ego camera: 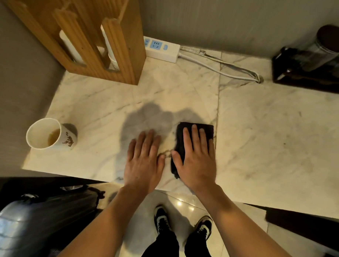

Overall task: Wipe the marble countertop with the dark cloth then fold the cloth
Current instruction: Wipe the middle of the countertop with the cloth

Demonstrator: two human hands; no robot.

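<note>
A dark cloth [180, 140], folded into a small rectangle, lies flat on the white marble countertop [260, 131] near its front edge. My right hand [196, 158] presses down on the cloth with fingers spread, covering most of it. Just left of the cloth, my left hand [144, 160] rests flat on the bare marble, fingers apart, holding nothing. Between the two hands a thin brownish liquid smear [166, 153] marks the stone.
A paper cup [49, 134] with a little brown liquid stands at the left. A wooden cup dispenser [102, 41] fills the back left corner, with a white power strip [161, 49] and cable beside it. A dark appliance [317, 60] sits back right. A dark bin bag [36, 220] hangs below.
</note>
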